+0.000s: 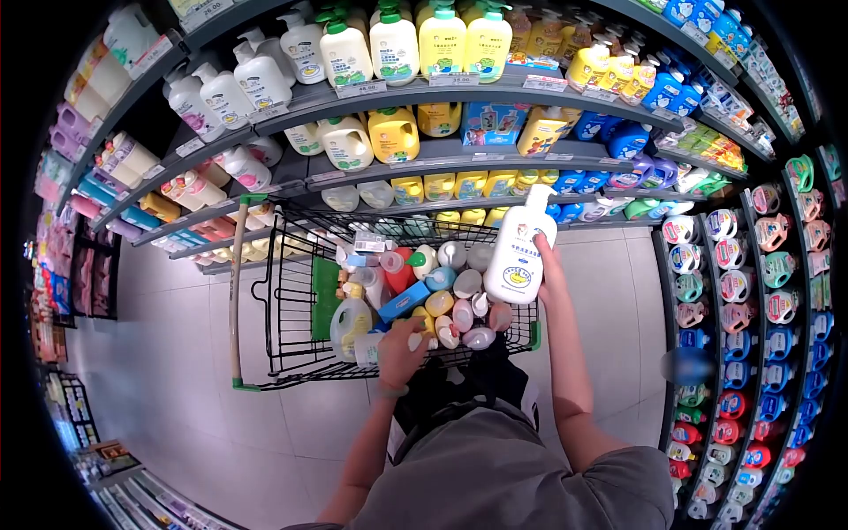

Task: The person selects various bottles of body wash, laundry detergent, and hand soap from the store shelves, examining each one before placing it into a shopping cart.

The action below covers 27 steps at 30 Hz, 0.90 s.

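Note:
My right hand (549, 272) is closed around the side of a white pump bottle (521, 256), held upright over the right end of the shopping cart (300, 291). A round yellow picture and blue print mark its front. My left hand (404, 352) is down at the cart's near side, fingers curled among the bottles; what it grips is hard to make out. Beside it are a pale translucent bottle (367, 348) and a yellow bottle (424, 323). The cart also holds a blue box (404, 301), a red bottle (403, 276) and a large clear jug (350, 325).
Curved shelves (371, 99) of pump bottles and jugs stand beyond the cart. A rack of detergent bottles (732, 285) rises on the right. Pale floor tiles (177, 353) surround the cart. Its wooden-looking handle (237, 300) is at the left end.

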{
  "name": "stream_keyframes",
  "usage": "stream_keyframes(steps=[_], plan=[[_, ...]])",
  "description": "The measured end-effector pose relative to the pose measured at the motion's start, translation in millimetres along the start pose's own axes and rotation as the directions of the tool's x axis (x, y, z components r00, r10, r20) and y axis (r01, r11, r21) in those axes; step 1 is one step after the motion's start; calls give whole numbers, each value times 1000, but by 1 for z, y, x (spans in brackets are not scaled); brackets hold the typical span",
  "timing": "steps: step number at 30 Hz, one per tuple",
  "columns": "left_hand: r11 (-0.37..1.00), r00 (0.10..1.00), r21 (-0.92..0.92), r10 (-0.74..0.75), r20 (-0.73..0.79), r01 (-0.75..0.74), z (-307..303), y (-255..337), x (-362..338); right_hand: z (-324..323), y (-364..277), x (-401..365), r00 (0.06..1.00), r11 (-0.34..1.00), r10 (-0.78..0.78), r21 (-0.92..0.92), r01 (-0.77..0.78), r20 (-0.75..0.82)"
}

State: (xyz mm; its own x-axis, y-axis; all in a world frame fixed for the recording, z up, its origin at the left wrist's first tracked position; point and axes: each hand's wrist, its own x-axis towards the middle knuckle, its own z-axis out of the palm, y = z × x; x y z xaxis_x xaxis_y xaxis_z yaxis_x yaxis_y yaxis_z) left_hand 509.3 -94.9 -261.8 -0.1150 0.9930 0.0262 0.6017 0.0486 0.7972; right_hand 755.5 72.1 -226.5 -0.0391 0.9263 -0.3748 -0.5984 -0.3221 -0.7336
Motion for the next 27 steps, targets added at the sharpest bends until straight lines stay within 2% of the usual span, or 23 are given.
stream_keyframes(steps=[2, 3, 5, 6, 8, 11, 13, 15, 16, 17, 19, 21, 23, 25, 26, 27], plan=[[974, 998, 217, -63, -15, 65, 0, -69, -28, -23, 3, 27, 997, 973, -69, -220, 63, -18], [939, 995, 331, -97, 0, 91, -1, -106, -47, -34, 6, 41, 998, 973, -65, -221, 58, -26], [858, 982, 481, -183, -46, 182, -4, -141, -78, -55, 14, 68, 984, 905, -167, -406, 127, -64], [858, 981, 480, -187, -41, 184, -1, -161, -90, -65, 18, 78, 971, 841, -214, -526, 128, -106], [776, 998, 628, -42, -36, 56, 2, -183, -111, -80, 28, 91, 972, 823, -174, -565, 57, -155], [803, 993, 587, -120, -3, 99, 4, -189, -113, -99, 57, 96, 959, 823, -69, -559, -101, -275], [825, 986, 552, -164, 30, 121, -2, -183, -112, -117, 81, 102, 953, 802, -23, -575, -162, -301], [849, 983, 524, -150, 102, 76, -9, -176, -108, -129, 98, 103, 979, 715, -150, -699, 9, -141], [850, 983, 522, -150, 102, 75, -8, -179, -108, -130, 101, 102, 936, 473, -350, -866, 162, -16], [852, 980, 515, -172, 104, 95, -7, -182, -108, -128, 102, 102, 854, 171, -497, -947, 271, 155], [855, 976, 506, -190, 106, 111, -3, -186, -109, -126, 98, 104, 845, 181, -518, -948, 262, 134], [853, 975, 505, -203, 85, 134, -1, -187, -109, -128, 93, 112, 795, 159, -576, -928, 337, 190], [851, 977, 510, -196, 84, 127, -1, -188, -109, -134, 94, 117, 802, 171, -570, -929, 329, 179], [847, 977, 517, -194, 85, 123, -1, -187, -110, -144, 102, 118, 765, 104, -590, -915, 390, 259], [852, 979, 509, -189, 79, 123, -2, -186, -110, -148, 110, 115, 776, 31, -586, -951, 307, 231], [856, 980, 502, -183, 71, 123, -1, -185, -109, -152, 118, 113, 775, 31, -588, -951, 307, 231]])
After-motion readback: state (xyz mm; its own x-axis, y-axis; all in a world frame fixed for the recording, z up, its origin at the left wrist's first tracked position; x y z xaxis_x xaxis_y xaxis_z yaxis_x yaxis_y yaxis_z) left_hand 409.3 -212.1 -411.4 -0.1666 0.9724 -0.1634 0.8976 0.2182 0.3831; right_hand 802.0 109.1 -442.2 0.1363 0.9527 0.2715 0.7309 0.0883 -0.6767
